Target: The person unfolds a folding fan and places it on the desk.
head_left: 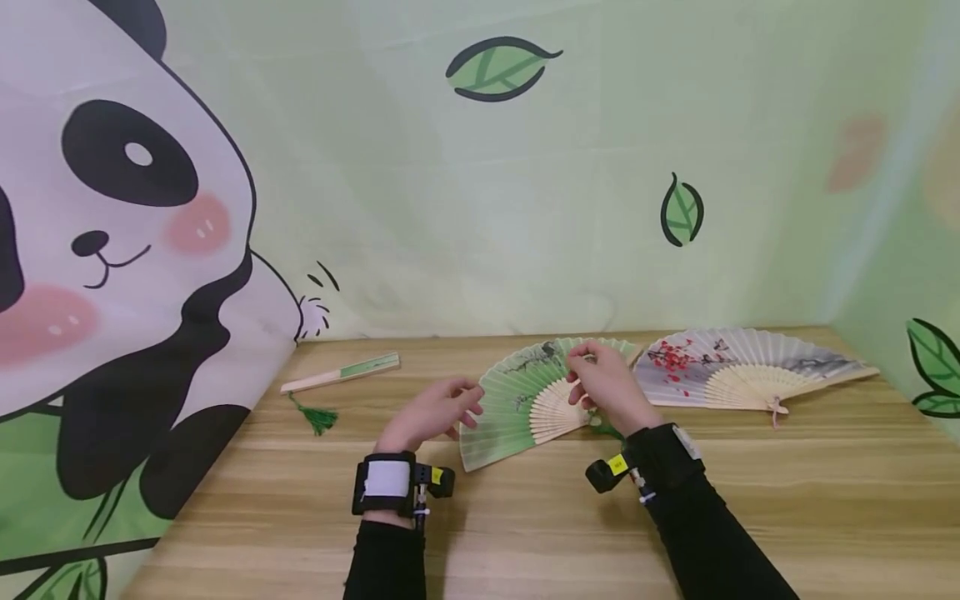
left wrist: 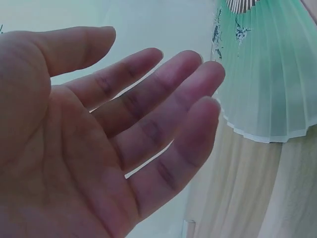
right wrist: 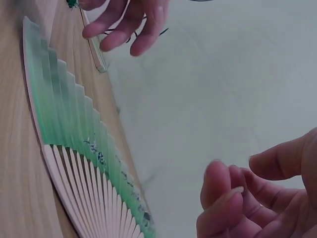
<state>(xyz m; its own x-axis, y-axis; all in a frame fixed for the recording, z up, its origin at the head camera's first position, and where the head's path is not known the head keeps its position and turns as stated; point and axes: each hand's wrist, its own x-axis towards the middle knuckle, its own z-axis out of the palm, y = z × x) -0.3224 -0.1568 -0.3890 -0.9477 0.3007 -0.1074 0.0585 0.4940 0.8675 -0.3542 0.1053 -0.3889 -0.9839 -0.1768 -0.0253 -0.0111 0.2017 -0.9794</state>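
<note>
A green folding fan (head_left: 498,417) lies spread on the table, with pale ribs and dark painted sprigs. My left hand (head_left: 438,411) hovers at the fan's left edge, fingers relaxed and apart; the left wrist view shows its palm (left wrist: 64,148) with nothing in it. Above the fan's ribs is my right hand (head_left: 609,385), its fingers loosely bent and holding nothing. In the right wrist view the green fan (right wrist: 64,109) lies below both hands. Part of its ribs and its green tassel (head_left: 606,429) are hidden behind the right hand.
A grey-white folding fan (head_left: 682,383) with red blossoms lies open at the right, close against the green one. At the back left rests a folded fan (head_left: 341,372) with a green tassel (head_left: 318,419). A printed panda backdrop (head_left: 375,208) rises behind the wooden table (head_left: 525,533).
</note>
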